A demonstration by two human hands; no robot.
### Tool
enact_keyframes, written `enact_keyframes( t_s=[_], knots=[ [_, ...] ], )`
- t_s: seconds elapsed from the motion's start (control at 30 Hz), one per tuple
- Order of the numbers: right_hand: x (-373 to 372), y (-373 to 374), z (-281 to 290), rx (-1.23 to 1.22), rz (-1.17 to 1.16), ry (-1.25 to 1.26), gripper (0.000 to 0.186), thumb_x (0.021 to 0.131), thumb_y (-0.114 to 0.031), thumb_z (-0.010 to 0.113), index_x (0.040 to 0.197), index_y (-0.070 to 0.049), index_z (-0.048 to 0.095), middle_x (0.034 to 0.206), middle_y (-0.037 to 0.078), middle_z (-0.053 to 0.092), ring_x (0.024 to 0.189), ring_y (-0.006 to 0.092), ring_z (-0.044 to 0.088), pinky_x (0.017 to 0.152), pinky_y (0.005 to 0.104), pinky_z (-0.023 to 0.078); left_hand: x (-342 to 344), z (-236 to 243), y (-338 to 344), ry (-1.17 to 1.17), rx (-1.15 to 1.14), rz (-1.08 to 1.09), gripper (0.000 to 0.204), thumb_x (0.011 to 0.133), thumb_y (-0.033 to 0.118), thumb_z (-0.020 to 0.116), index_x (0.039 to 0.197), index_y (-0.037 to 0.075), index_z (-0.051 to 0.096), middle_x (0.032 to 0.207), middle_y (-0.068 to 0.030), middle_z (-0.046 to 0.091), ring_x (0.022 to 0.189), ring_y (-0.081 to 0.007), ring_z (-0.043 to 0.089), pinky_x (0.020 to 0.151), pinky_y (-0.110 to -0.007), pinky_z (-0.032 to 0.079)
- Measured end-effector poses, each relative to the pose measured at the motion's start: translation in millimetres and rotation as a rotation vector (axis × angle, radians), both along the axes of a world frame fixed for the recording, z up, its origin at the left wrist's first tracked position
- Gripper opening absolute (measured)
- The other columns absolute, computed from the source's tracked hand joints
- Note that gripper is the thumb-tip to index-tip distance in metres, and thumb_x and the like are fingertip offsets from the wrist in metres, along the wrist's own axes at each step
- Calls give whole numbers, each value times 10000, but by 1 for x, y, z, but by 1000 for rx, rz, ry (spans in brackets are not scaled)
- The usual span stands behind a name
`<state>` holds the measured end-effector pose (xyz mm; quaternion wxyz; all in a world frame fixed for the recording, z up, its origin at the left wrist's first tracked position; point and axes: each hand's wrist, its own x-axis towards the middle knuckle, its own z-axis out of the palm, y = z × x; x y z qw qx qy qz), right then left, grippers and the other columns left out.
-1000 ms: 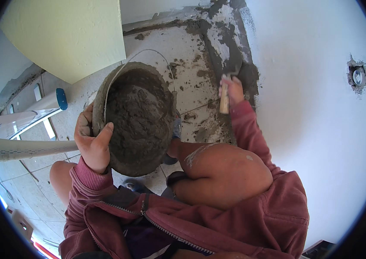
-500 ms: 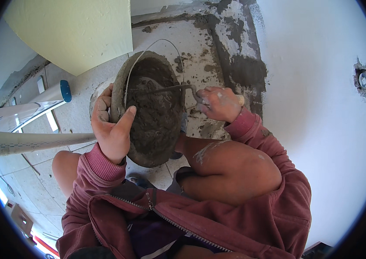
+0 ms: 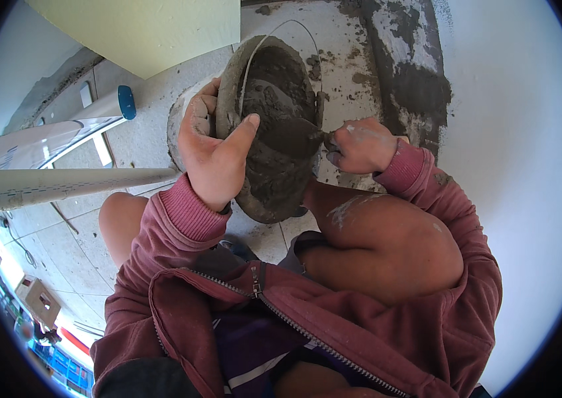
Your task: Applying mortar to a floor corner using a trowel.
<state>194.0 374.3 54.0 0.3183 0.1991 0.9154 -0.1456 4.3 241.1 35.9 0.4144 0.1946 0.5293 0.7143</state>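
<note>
A mortar-caked bucket (image 3: 229,89) leans in front of me with its mouth tilted toward me and its thin wire handle standing up. Wet grey mortar (image 3: 269,192) lies inside it. My left hand (image 3: 214,149) is closed on the bucket's left rim, thumb over the edge and fingers behind the wall. In my right hand (image 3: 366,146), at the opposite rim, is a trowel (image 3: 287,137). Its mortar-coated blade lies broad side up within the bucket mouth, against the mortar. The fist hides most of the trowel's handle.
A white wall (image 3: 513,166) rises on my right, with a mortar strip (image 3: 413,86) along its foot. Left lie a long white pipe (image 3: 75,187) and a blue-ended roll (image 3: 125,103). A pale yellow board (image 3: 148,33) overhangs the tiled floor at the upper left.
The trowel blade has turned from edge-on to broad side up and sits lower in the bucket mouth. The whole view has shifted, so the bucket and hands appear further right and higher.
</note>
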Motion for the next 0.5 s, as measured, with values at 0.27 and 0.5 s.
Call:
enact_keyframes(
  t_s=[0.27,0.5],
  knots=[
    [54,27,-40,-1091,-892,-194,230,718,-198,592,724,31,578,633,167,574,590,295,559,586,321,470,-8,1,1,-10,-61,-20,467,747,-40,576,1161,-116,376,1045,-137,519,955,-162,509,856,-272,403],
    [41,3,-52,-763,-302,400,328,726,-273,652,825,35,594,605,44,554,474,121,508,471,254,427,-23,11,-2,19,-130,-49,422,755,-29,551,1136,-129,399,1059,-152,530,963,-174,515,872,-279,391]
  ],
)
